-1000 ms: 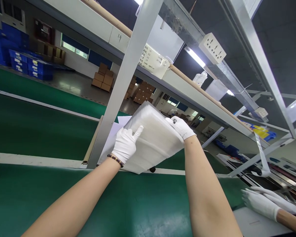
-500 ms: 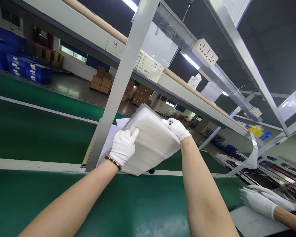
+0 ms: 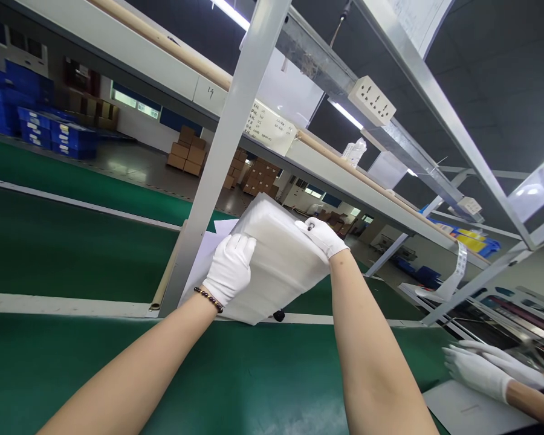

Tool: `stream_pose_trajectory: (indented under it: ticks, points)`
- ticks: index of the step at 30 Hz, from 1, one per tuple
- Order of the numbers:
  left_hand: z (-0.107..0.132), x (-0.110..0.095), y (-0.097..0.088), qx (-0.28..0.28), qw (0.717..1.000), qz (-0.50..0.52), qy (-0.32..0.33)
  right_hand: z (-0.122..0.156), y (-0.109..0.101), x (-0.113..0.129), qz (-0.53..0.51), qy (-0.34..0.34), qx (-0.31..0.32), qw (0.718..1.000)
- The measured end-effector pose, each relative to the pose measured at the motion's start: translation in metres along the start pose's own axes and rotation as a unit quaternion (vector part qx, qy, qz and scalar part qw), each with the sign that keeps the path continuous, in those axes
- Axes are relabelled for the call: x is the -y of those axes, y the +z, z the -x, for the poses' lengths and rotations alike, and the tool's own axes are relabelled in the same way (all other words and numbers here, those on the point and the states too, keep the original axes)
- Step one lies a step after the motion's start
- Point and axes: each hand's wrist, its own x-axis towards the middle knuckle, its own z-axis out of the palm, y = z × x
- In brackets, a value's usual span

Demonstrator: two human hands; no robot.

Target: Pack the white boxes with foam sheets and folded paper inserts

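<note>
A thick stack of white, slightly see-through foam sheets [image 3: 283, 260] leans on the bench beyond my arms, its upper edge tilted up. My left hand [image 3: 230, 269], white-gloved with a beaded bracelet at the wrist, has its fingers curled together at the stack's left side; what lies under the fingertips is hidden. At the upper right edge, my right hand [image 3: 324, 237], also white-gloved, is closed on the stack. A small dark-and-silver end [image 3: 310, 227], like a pen's, pokes out between its fingers. Pale paper [image 3: 202, 257] shows behind the stack, on the left.
A grey upright post [image 3: 226, 133] stands left of the stack, and a shelf [image 3: 335, 172] with a power strip [image 3: 372, 99] runs overhead. The green bench top [image 3: 236, 374] spreads in front. At right, a co-worker's gloved hands [image 3: 480, 368] rest over a white sheet [image 3: 474, 411].
My left hand's index finger, stretched out before, is now curled in with the others. My right hand keeps its place on the stack's edge. The view has shifted slightly.
</note>
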Motion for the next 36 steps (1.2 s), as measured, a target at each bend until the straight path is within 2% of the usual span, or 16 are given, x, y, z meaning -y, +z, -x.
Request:
stream_pose_trajectory:
  ticks: [3, 9, 12, 16, 22, 27, 36]
  points:
    - [-0.004, -0.001, -0.002, -0.005, 1.0, -0.002, -0.008, 0.0, 0.0, 0.0, 0.0, -0.003, 0.0, 1.0]
    - [-0.025, -0.012, -0.023, 0.114, 0.992, -0.043, -0.033, 0.002, -0.001, 0.001, -0.004, -0.009, -0.001, 1.0]
    - [-0.031, -0.017, -0.029, 0.143, 0.987, -0.052, -0.049, 0.002, -0.001, 0.001, 0.0, -0.009, -0.001, 1.0]
    - [-0.03, -0.018, -0.027, 0.132, 0.988, -0.055, -0.051, 0.001, 0.001, 0.001, 0.005, -0.003, -0.004, 1.0]
    - [-0.015, -0.017, -0.018, 0.1, 0.991, -0.07, -0.055, -0.001, 0.0, 0.002, 0.008, -0.002, 0.004, 1.0]
    - [-0.006, -0.017, -0.01, 0.074, 0.992, -0.047, -0.085, -0.002, 0.001, 0.002, 0.009, -0.011, 0.001, 1.0]
    - [-0.011, -0.024, -0.008, 0.087, 0.988, -0.036, -0.125, -0.002, 0.001, 0.003, 0.01, -0.013, 0.006, 1.0]
